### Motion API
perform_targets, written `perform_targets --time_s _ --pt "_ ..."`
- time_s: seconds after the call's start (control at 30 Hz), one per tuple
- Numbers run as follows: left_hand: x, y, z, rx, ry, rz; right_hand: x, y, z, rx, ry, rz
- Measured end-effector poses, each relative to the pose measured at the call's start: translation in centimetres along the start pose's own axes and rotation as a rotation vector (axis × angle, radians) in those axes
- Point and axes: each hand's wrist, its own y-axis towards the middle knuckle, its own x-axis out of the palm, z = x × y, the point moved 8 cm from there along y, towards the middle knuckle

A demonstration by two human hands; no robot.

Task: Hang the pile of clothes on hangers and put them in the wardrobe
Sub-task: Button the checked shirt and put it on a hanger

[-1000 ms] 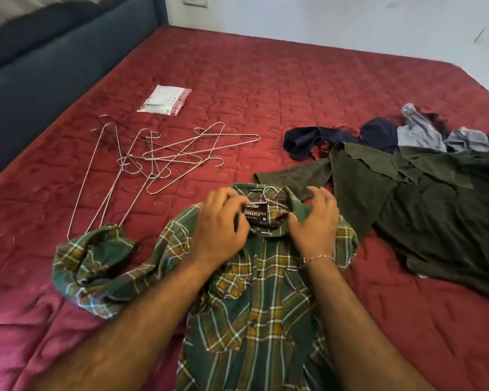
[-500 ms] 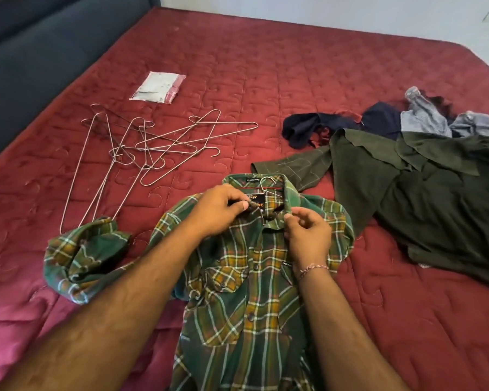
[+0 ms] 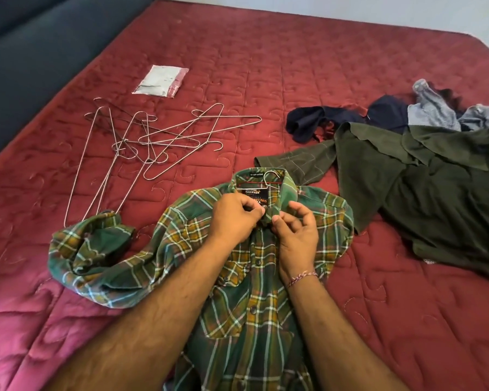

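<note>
Both hands pinching the collar front of a green plaid shirt [image 3: 237,277] spread on the red bed [image 3: 294,66].

Left hand [image 3: 235,214] and right hand [image 3: 295,230] clamped on the placket just below the neck label, fingertips nearly meeting. Just beyond the grip, a hanger hook [image 3: 271,177] poking from the collar. Farther out to the left, loose wire hangers [image 3: 153,142] and a small packet [image 3: 161,84]; to the right, the pile of dark clothes [image 3: 421,179].

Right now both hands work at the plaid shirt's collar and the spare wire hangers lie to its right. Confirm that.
Not quite. The head view shows the spare wire hangers to the left of the plaid shirt. Both the left hand and right hand do pinch its collar.
</note>
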Motion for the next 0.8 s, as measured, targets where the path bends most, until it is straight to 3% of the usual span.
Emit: perform_targets --time_s 0.3,0.8 --pt "0.5 -0.9 -0.6 -0.122 -0.090 -0.004 1.1 -1.0 -1.2 -0.250 -0.273 -0.012" --pt "1.0 -0.1 -0.4 -0.258 0.063 -0.065 2.4 -2.9 -2.5 -0.586 -0.681 0.036"
